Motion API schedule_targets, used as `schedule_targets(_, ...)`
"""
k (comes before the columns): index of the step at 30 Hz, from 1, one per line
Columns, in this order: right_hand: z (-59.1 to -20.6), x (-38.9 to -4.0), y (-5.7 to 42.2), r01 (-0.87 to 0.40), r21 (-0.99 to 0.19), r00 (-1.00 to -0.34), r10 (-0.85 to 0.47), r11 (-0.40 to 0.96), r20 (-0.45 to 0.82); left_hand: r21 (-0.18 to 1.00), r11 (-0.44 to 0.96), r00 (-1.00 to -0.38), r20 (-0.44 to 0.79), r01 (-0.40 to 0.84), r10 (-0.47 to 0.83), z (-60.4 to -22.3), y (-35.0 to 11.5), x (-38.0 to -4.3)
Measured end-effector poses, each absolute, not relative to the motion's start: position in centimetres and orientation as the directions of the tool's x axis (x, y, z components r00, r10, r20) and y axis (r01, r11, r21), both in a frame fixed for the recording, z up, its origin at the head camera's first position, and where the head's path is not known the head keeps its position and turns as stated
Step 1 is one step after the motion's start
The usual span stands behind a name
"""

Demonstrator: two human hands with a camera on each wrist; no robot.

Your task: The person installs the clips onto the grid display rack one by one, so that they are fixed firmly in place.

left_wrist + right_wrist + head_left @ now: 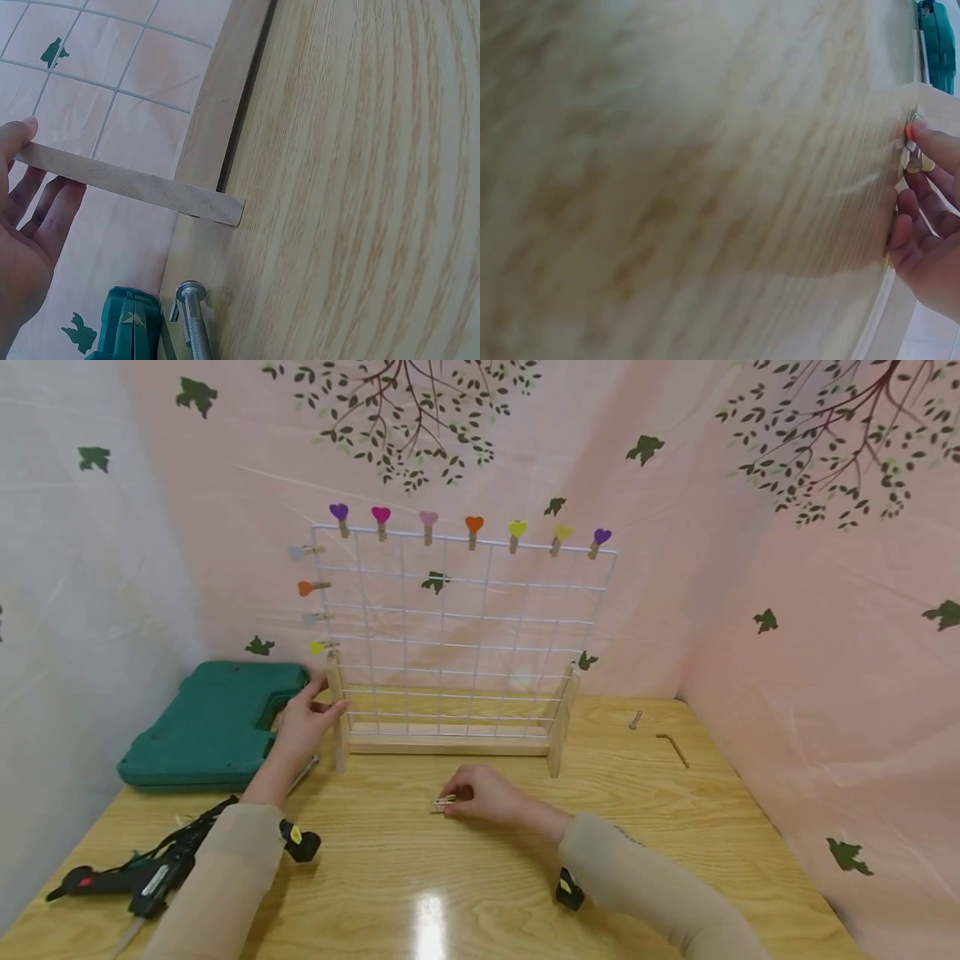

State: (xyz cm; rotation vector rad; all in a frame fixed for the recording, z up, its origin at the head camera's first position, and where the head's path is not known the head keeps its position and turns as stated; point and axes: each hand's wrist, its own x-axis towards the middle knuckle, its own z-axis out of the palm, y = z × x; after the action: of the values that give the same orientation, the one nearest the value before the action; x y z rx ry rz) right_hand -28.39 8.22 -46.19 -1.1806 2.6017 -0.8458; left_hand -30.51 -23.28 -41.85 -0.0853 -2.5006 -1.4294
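A white wire grid stands in a wooden base on the table. My left hand grips the base's left wooden upright, thumb on one face and fingers on the other. Low over the table in front of the base, my right hand pinches small wooden clothespins; an orange bit shows at its fingertips in the right wrist view, but how many pins it holds I cannot tell. Heart-topped clothespins line the grid's top edge, among them an orange one. Several more run down its left side, including a yellow one.
A green tool case lies at the left, with a bolt-like metal tool beside it. Nearer me is a black glue gun. A hex key and a small metal piece lie at the right.
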Motion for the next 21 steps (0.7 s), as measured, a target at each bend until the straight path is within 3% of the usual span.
schedule_targets(13, -45.8, -28.6, 9.2, -0.53, -0.679, -0.728, -0.683, 0.508, 0.058, 0.845, 0.502, -0.966, 0.249, 0.182, -0.069, -41.9, -23.3, -30.5)
schedule_targets(21, -42.5, -28.3, 10.6, -0.512, -0.711, -0.77, -0.624, 0.483, 0.131, 0.854, 0.492, -0.972, 0.227, 0.168, -0.061, -41.8, -23.3, -30.6)
